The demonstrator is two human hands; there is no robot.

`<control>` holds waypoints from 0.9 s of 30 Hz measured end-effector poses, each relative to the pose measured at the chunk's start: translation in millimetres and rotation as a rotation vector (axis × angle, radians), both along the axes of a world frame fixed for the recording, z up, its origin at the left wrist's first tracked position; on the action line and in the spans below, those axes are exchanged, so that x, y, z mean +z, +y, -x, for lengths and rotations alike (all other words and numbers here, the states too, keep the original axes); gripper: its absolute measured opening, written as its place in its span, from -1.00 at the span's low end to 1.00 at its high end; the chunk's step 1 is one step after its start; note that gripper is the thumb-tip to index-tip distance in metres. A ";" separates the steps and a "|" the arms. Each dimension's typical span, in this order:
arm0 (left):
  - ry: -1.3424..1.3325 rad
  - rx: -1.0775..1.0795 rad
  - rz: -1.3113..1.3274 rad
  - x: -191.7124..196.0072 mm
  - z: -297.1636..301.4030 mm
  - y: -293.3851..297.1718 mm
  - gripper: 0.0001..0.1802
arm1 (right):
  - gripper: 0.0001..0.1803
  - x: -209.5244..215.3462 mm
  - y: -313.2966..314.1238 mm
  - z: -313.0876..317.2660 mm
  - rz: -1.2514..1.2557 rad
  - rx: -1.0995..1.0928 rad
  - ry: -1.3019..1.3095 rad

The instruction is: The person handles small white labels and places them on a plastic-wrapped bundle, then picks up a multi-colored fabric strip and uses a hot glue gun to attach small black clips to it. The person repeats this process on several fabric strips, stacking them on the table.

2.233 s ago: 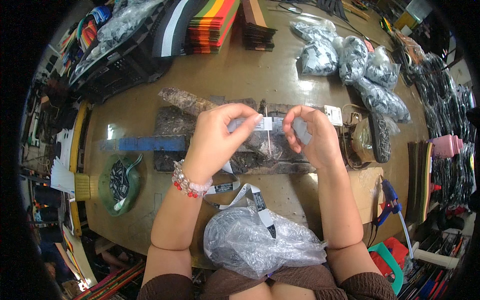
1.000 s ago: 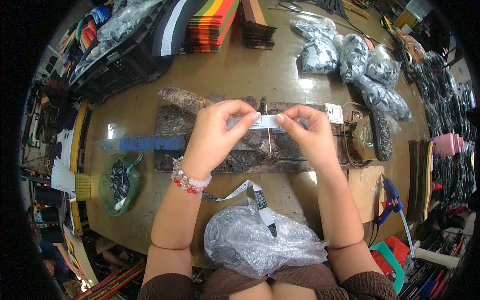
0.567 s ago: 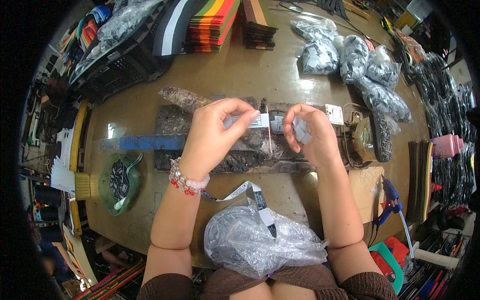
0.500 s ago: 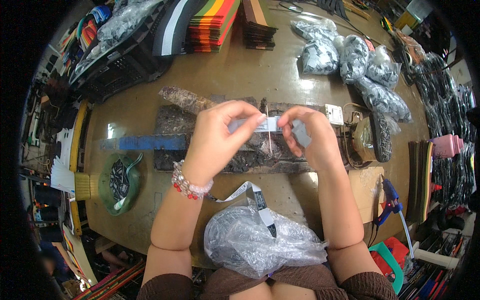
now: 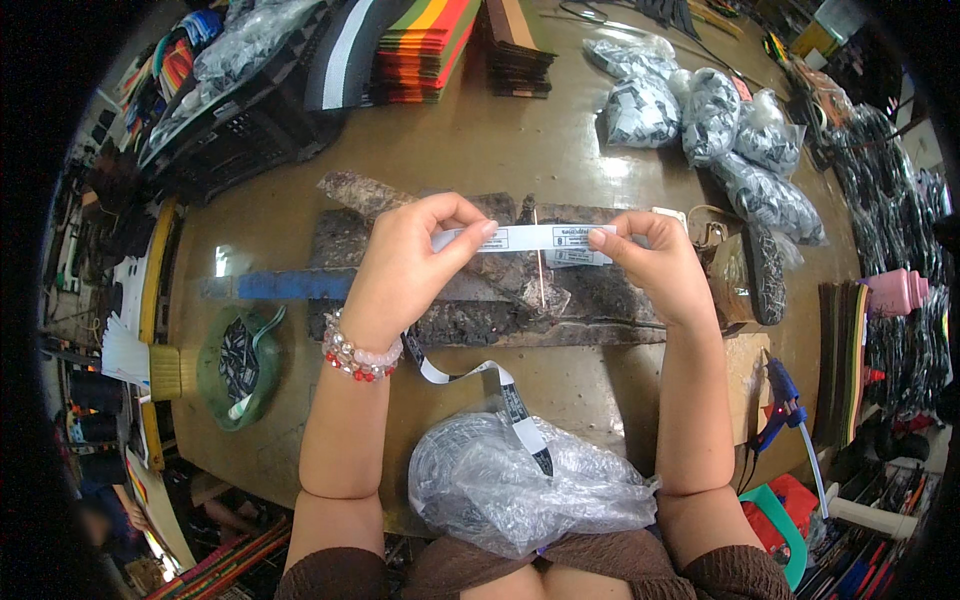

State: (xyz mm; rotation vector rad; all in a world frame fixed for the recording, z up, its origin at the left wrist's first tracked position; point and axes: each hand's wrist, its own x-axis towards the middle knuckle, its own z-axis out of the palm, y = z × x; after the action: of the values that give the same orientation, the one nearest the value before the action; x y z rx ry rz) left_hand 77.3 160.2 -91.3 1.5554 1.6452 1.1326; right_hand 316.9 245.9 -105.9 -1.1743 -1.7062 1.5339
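- Head view looks down on both hands raised over a brown worktable [image 5: 480, 150], holding a white label strip [image 5: 540, 238] stretched level between them.
- Left hand [image 5: 405, 270] is curled closed, pinching the strip's left end between thumb and forefinger; a bead bracelet [image 5: 360, 355] of red, white and pink sits on that wrist.
- Right hand [image 5: 655, 265] is also closed in a pinch, fingertips on the strip's right end, with the remaining fingers folded underneath.
- From under the left hand the label ribbon [image 5: 480, 385] trails down in a loose curl toward a clear plastic bag [image 5: 530, 480] lying near the person's body, between the two forearms.
- Directly beneath the hands lies a dark, scorched block [image 5: 600, 300], and a thin upright rod [image 5: 538, 255] rises from it just behind the middle of the strip; whether the strip touches it cannot be told.
- Left of the left hand a blue bar [image 5: 290, 285] lies flat, and farther left and lower a green bowl [image 5: 235, 365] holds small dark pieces.
- Right of the right forearm rests a blue glue gun [image 5: 780, 400].
- Beyond the right hand, several clear bags of dark-and-white pieces [image 5: 710, 120] are piled together.
- Beyond the left hand, a stack of coloured sheets [image 5: 420, 45] rests at the table's far edge.
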 end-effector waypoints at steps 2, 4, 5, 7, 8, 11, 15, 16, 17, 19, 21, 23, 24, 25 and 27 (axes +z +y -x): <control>0.019 -0.009 0.010 -2.3 2.0 1.0 -0.81 | -0.74 -3.5 0.6 1.3 -0.005 0.003 0.000; 0.036 -0.020 0.013 -5.3 2.9 2.6 -0.81 | -0.74 -6.9 2.6 2.1 -0.009 0.003 -0.046; 0.043 -0.023 0.016 -6.5 3.2 3.1 -0.81 | -0.75 -9.9 3.4 4.9 -0.050 0.011 -0.080; 0.064 -0.011 0.008 -7.5 4.8 3.1 -0.81 | -0.75 -14.1 3.6 8.3 -0.111 0.014 -0.181; 0.076 0.004 -0.002 -7.7 5.1 3.0 -0.81 | -0.75 -15.5 2.8 10.2 -0.291 -0.025 -0.267; -0.041 -0.010 -0.031 -6.8 5.1 3.4 -0.81 | -0.73 -13.9 -3.0 14.4 -0.522 -0.180 -0.478; -0.289 -0.074 -0.058 -7.5 -2.2 3.5 -0.82 | -0.72 -4.6 -11.6 22.3 -0.219 -0.148 -0.081; -0.264 -0.065 -0.048 -8.3 -4.6 3.3 -0.82 | -0.72 -3.9 -13.5 25.9 -0.152 -0.090 0.091; -0.239 -0.060 -0.036 -8.8 -6.5 3.4 -0.83 | -0.74 -2.8 -15.2 26.3 -0.084 -0.071 0.107; -0.159 -0.037 -0.017 -9.8 -9.5 2.6 -0.83 | -0.76 -4.9 -17.8 29.0 0.053 -0.033 0.139; -0.048 0.005 -0.018 -10.7 -11.7 1.6 -0.82 | -0.79 -10.8 -18.1 31.0 0.010 -0.044 0.107; 0.032 0.005 -0.020 -11.3 -12.9 1.6 -0.82 | -0.80 -18.6 -16.6 32.9 -0.077 -0.041 0.093; 0.073 0.006 -0.030 -11.3 -13.0 1.8 -0.82 | -0.81 -22.2 -15.4 33.7 -0.065 -0.025 0.050; 0.091 0.011 -0.033 -11.0 -12.6 2.0 -0.83 | -0.83 -25.0 -14.2 33.7 -0.079 -0.016 0.041; 0.130 0.015 -0.020 -9.8 -11.8 2.4 -0.84 | -0.84 -26.4 -10.5 31.8 0.060 -0.002 0.203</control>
State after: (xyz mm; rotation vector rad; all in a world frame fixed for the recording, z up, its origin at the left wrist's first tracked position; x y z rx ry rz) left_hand 89.1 162.6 -101.1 1.6633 1.7368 1.0784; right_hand 285.1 235.4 -132.3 -1.0109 -1.5351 1.6528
